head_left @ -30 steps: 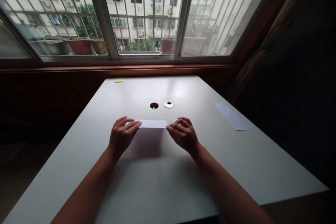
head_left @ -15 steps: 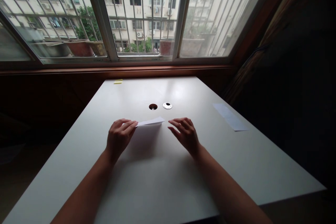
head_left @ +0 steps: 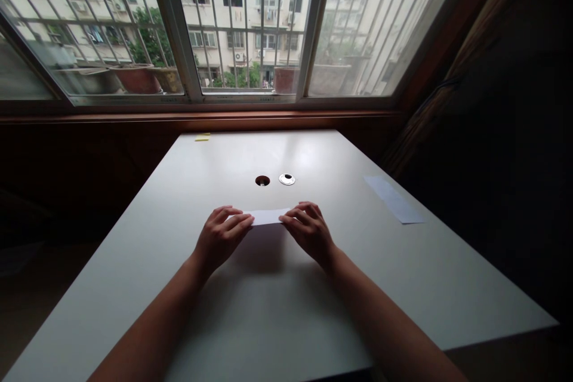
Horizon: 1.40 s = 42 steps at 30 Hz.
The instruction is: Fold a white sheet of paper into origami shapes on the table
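A small white strip of paper (head_left: 267, 216) is stretched between my two hands, held a little above the table, with its shadow falling below. My left hand (head_left: 222, 234) pinches the left end between thumb and fingers. At the right end, the thumb and fingers of my right hand (head_left: 310, 230) are closed on the paper too. The fingers cover both ends of the strip, so its full length is hidden.
The white table (head_left: 268, 322) has a round hole (head_left: 262, 181) with a round cover (head_left: 287, 179) beside it. Another sheet of paper (head_left: 394, 200) lies near the right edge. Yellow sticky notes (head_left: 203, 137) lie at the far left corner. A barred window (head_left: 242, 30) stands behind.
My left hand has moved right with the paper. My right hand, apart from it before, now grips its right end. The paper has turned from slanted to nearly level.
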Each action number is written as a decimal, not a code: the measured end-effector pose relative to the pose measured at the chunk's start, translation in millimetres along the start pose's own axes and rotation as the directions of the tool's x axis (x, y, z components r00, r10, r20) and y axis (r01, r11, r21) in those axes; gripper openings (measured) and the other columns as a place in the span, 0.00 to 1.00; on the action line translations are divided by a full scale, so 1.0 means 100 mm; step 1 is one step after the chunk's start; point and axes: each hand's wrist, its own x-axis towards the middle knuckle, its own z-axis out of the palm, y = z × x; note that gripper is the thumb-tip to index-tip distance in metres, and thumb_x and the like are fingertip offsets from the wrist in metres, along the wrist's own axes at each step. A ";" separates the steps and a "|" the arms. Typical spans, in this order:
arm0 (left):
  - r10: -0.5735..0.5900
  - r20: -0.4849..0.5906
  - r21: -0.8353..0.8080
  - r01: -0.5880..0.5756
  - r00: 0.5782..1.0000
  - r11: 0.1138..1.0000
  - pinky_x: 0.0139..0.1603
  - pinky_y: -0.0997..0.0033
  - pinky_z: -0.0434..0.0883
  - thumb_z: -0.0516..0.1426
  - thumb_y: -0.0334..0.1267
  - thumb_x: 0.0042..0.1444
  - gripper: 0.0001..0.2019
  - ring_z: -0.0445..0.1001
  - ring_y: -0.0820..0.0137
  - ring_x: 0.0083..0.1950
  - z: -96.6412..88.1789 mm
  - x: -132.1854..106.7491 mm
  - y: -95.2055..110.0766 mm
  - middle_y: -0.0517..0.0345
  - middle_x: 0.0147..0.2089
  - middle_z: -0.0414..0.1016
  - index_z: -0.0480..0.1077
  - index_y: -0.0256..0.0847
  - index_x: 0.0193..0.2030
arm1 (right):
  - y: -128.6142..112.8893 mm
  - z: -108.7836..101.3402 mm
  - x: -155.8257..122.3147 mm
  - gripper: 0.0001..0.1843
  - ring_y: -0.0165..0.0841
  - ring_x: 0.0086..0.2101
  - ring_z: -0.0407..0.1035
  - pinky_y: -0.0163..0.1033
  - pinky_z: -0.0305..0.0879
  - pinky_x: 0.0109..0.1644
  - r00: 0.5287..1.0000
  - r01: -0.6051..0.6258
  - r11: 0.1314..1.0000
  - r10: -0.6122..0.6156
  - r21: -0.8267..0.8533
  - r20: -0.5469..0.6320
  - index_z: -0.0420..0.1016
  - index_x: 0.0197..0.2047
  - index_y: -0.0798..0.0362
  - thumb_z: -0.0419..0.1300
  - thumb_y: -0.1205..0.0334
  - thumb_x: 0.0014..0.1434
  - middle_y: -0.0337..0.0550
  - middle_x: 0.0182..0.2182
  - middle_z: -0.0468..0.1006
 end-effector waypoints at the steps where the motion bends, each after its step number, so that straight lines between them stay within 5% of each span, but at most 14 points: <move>1: 0.008 0.002 -0.002 -0.008 1.000 1.000 0.57 0.52 0.68 0.59 0.32 0.60 0.14 0.74 0.62 0.49 0.00 0.01 0.01 0.58 0.48 0.80 0.73 0.47 0.53 | -0.01 0.01 0.01 0.11 0.37 0.43 0.67 0.49 0.59 0.59 1.000 0.009 1.000 -0.009 0.000 0.003 0.77 0.45 0.44 0.62 0.68 0.61 0.39 0.37 0.80; 10: 0.015 -0.002 -0.040 -0.015 1.000 0.999 0.56 0.52 0.68 0.58 0.29 0.60 0.13 0.75 0.63 0.47 0.01 0.05 0.10 0.56 0.46 0.81 0.74 0.46 0.50 | -0.06 0.03 0.04 0.13 0.35 0.40 0.67 0.47 0.61 0.56 0.998 0.052 0.998 -0.054 0.045 0.031 0.76 0.47 0.45 0.61 0.70 0.61 0.40 0.37 0.79; 25: -0.111 -0.150 0.018 0.115 0.982 0.993 0.52 0.58 0.70 0.60 0.29 0.56 0.12 0.76 0.64 0.44 -0.03 0.02 0.00 0.58 0.42 0.81 0.76 0.46 0.45 | 0.18 -0.11 -0.09 0.16 0.37 0.40 0.68 0.49 0.66 0.55 0.964 -0.142 0.984 0.161 0.104 -0.210 0.78 0.49 0.43 0.61 0.71 0.61 0.41 0.37 0.80; 35: -0.356 -0.265 -0.102 0.341 0.896 0.934 0.49 0.61 0.71 0.59 0.30 0.58 0.09 0.75 0.65 0.43 -0.01 -0.08 -0.10 0.56 0.42 0.80 0.75 0.44 0.44 | 0.32 -0.21 -0.15 0.11 0.39 0.41 0.70 0.47 0.69 0.48 0.872 -0.315 0.935 0.353 0.163 -0.340 0.79 0.47 0.46 0.60 0.67 0.63 0.44 0.38 0.78; 42: -0.490 -0.257 -0.246 0.434 0.833 0.867 0.54 0.58 0.70 0.55 0.34 0.63 0.09 0.73 0.63 0.49 0.00 -0.07 -0.09 0.52 0.45 0.76 0.74 0.42 0.47 | 0.26 -0.19 -0.14 0.08 0.37 0.36 0.72 0.44 0.69 0.41 0.796 -0.396 0.835 0.519 0.382 -0.310 0.78 0.43 0.48 0.57 0.60 0.65 0.44 0.35 0.77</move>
